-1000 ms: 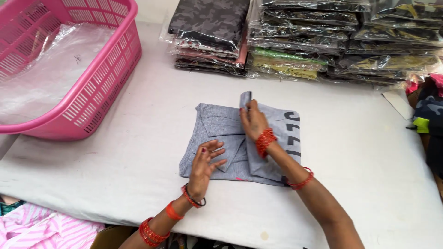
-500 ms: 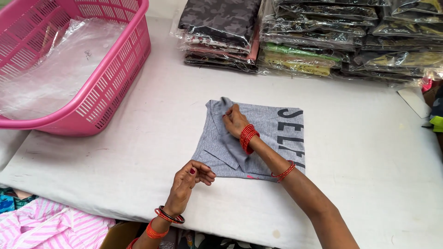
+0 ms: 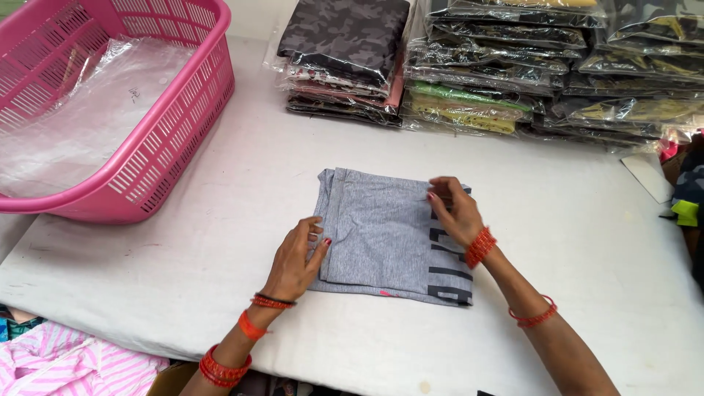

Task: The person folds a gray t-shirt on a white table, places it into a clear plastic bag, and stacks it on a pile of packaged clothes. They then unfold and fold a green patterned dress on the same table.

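A folded grey garment [image 3: 389, 238] with dark printed lettering along its right side lies flat on the white table [image 3: 220, 293], near the middle and towards the person's edge. The left hand [image 3: 297, 258] rests at the garment's left edge, fingers extended and slightly curled, the tips touching the cloth without gripping it. The right hand [image 3: 456, 211] lies on the upper right part of the garment, palm down, fingers loosely spread and pressing on the fabric over the lettering; it holds nothing. Both wrists carry red bangles, and a red band sits further up each forearm.

To the left, well apart from the garment, a pink plastic basket [image 3: 169, 158] stands on the table with a clear plastic bag [image 3: 95, 117] lying inside it. Along the far edge of the table, stacks of folded clothes in clear bags [image 3: 528, 81] sit side by side; the leftmost pile is topped by a dark camouflage-patterned piece [image 3: 345, 33]. Below the near table edge, at lower left, pink striped cloth [image 3: 73, 367] shows.
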